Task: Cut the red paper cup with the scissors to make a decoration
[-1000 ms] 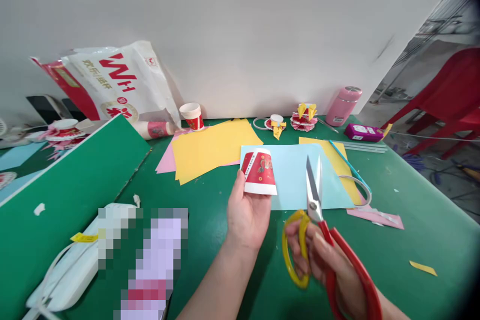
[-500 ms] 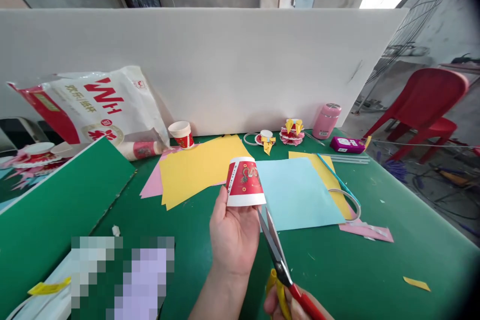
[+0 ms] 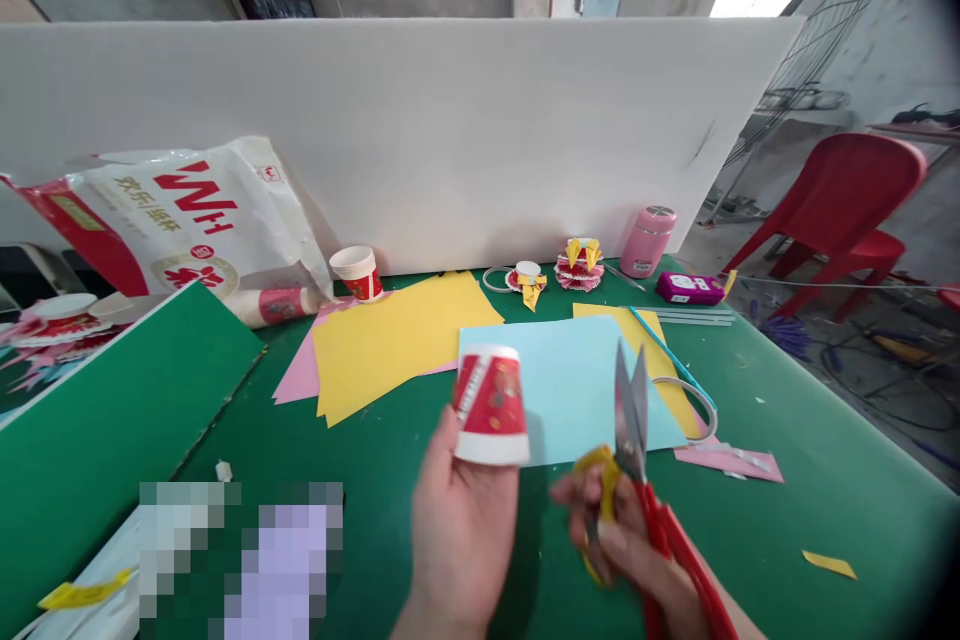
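Scissors now apart from the cup (just beside it earlier).

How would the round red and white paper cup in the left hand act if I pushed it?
The round red and white paper cup is probably light: the left hand alone holds it up. Its wall looks like thin paper, so a squeeze would likely dent it. On its side it might roll in a curve, since one end is narrower.
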The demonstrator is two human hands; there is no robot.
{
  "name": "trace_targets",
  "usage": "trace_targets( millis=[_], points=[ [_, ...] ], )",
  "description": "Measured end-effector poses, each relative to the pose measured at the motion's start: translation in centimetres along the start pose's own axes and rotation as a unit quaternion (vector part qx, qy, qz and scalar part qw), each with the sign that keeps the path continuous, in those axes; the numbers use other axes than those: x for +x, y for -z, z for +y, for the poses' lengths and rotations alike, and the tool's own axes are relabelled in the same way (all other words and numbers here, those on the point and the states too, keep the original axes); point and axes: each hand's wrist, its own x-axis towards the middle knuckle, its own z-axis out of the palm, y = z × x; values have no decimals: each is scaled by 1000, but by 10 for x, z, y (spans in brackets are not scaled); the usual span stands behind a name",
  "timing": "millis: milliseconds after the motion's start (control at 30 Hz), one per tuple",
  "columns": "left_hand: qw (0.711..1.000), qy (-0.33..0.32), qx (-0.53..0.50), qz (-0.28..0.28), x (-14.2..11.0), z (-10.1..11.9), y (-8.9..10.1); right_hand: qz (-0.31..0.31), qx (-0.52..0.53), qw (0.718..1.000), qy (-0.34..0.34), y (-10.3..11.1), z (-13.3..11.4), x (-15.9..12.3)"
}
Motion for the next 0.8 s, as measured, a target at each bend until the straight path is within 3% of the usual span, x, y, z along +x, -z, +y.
trace_targets(
  millis=[67,133,300,467,567,733,800],
  points=[
    [995,98,16,23,-12,-17,10,17,35,995,88,-4,-8,18],
    [990,134,8,32,-23,-32,23,10,86,991,100,-10,-15,32],
    [987,155,50,5,-33,-38,44,-3,125,989,81,-13,-25,41],
    [966,135,220,8,-25,-23,57,4,136,989,54,1,-32,43],
    [962,31,268,50,-18,-13,55,-9,132,991,24,3,-34,43],
    [958,160,233,-54,-15,-16,35,-50,83,995,24,-7,-31,42],
    [958,158,228,-78,-15,-22,29,-44,24,998,42,-10,-30,43]
  ],
)
